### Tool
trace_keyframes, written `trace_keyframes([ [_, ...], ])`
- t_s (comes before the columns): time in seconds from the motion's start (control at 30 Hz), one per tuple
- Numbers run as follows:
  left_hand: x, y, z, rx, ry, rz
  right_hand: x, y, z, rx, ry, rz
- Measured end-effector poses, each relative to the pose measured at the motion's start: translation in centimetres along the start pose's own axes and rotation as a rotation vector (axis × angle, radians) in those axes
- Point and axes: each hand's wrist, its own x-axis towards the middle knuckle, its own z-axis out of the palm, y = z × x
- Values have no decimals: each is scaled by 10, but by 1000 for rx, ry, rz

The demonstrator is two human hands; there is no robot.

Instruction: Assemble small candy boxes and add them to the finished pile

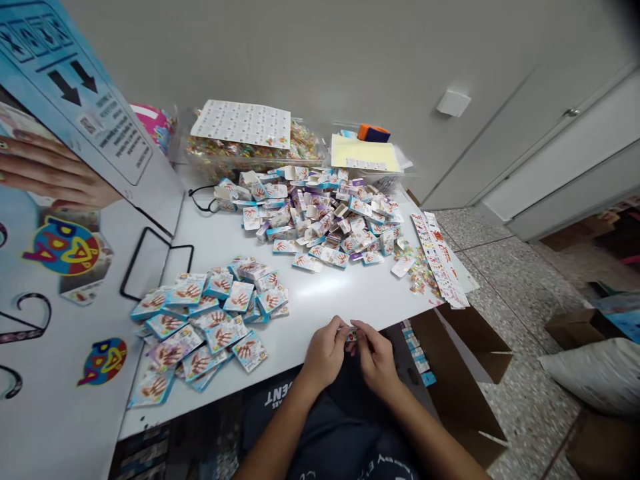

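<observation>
At the front edge of the white table (320,287), my left hand (326,350) and my right hand (375,353) meet around a small printed box (352,335). Fingers of both are closed on it and cover most of it; only a little face with a coloured mark shows. Left of my hands lies a pile of flat blue-and-white boxes (220,333) printed with a hand picture. Farther back spreads a larger heap of similar small boxes (320,220), several with their end flaps up.
Behind the heap stand a clear tub of colourful small pieces (255,157) under a printed sheet and a second tub with a yellow paper (365,153). Loose colourful bits (423,273) and sticker strips (440,260) lie right. A cardboard carton (450,360) sits below; a tall display (65,267) stands left.
</observation>
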Motion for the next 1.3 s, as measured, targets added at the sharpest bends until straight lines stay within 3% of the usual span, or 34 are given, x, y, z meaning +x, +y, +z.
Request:
trace_keyframes([
  [0.27,2,-9,8,152,102,-63,5,15,0,-131,55,-346],
  [0.4,1,-8,9,228,19,-46,3,14,6,-98,143,-315],
  [0.5,0,-6,13,298,46,-55,1,13,5,-53,159,-294],
  [0.57,2,-4,18,367,107,-95,3,18,-9,-34,242,-262],
  [0.63,8,-1,25,431,158,-136,10,31,-35,-70,397,-206],
  [0.73,34,6,44,507,149,-112,29,57,-89,-302,543,-155],
  [0.87,95,20,81,677,63,69,63,90,-146,-712,446,-185],
  [0.97,143,31,107,821,50,111,81,103,-158,-897,293,-209],
  [1.07,177,38,124,864,74,84,90,109,-156,-978,278,-230],
  [1.2,197,40,133,879,28,44,100,103,-160,-935,309,-286],
  [1.3,195,40,131,859,8,14,109,92,-170,-819,325,-304],
])
